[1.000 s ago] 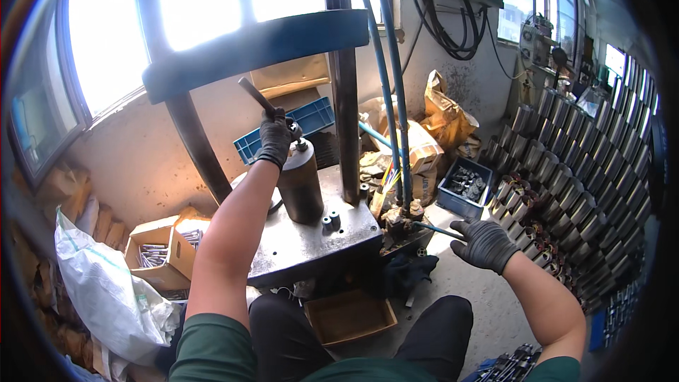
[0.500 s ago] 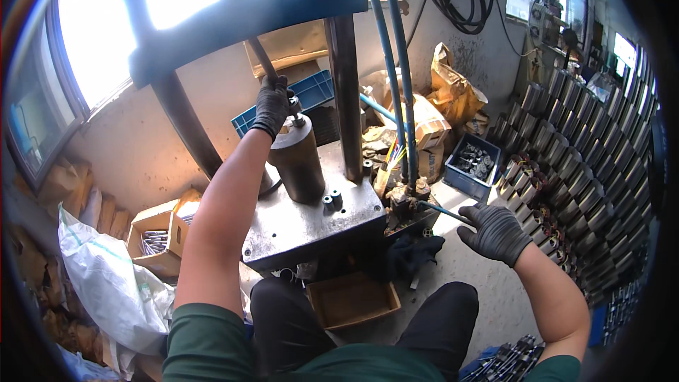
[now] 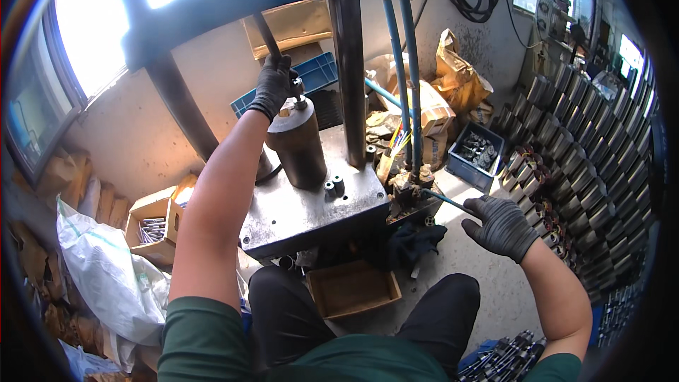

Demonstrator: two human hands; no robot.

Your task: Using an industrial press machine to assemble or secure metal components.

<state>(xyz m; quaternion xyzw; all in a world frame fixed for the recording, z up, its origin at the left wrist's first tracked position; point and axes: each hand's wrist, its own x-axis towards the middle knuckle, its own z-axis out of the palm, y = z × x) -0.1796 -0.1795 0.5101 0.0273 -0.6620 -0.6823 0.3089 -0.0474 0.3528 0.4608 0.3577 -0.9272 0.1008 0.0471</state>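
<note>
- On the press plate stands the cylinder, dark steel, upright, just left of the column.
- My left hand is closed on a small pin at the cylinder's top.
- I judge the cylinder heavy, stiff and oily-slick; gripping round its middle seems safest.
- My right hand curls round the thin lever at the valve; how tightly, I cannot tell.
- Beyond lie a bin and stacked parts.
</note>
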